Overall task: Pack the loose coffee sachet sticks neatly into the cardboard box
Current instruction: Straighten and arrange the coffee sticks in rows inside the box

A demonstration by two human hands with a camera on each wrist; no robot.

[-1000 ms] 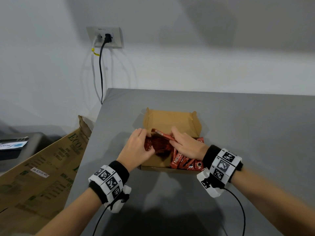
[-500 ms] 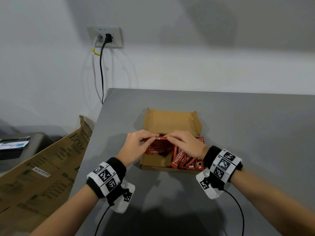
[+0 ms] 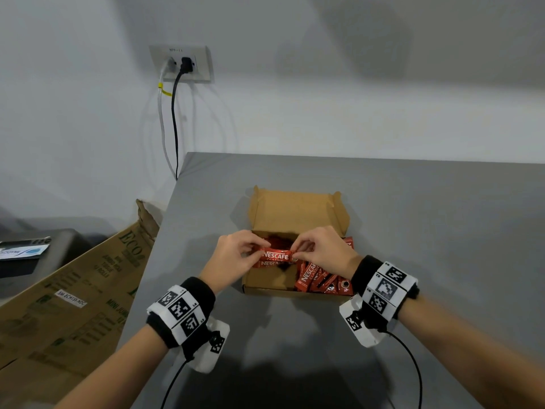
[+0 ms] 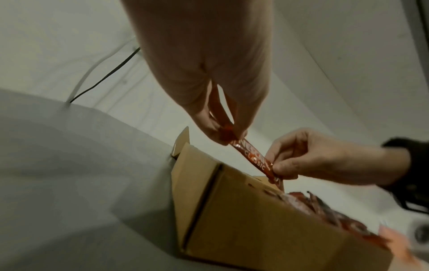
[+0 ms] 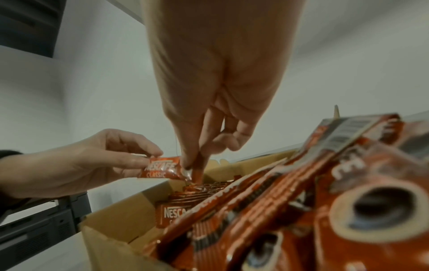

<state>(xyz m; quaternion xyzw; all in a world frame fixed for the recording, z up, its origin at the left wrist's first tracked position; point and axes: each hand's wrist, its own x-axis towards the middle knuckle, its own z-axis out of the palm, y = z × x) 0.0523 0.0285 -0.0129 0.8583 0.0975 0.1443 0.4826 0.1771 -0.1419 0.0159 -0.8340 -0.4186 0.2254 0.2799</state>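
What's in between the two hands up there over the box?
One red coffee sachet. The left hand pinches one end and the right hand the other, above the cardboard box. The head view shows it best.

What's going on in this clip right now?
A person is packing red coffee sachets into a small open cardboard box on a grey table. The left hand and right hand each pinch one end of a single sachet, held level just above the box. A neat row of sachets already sits inside; a looser bunch lies at the box's right end.
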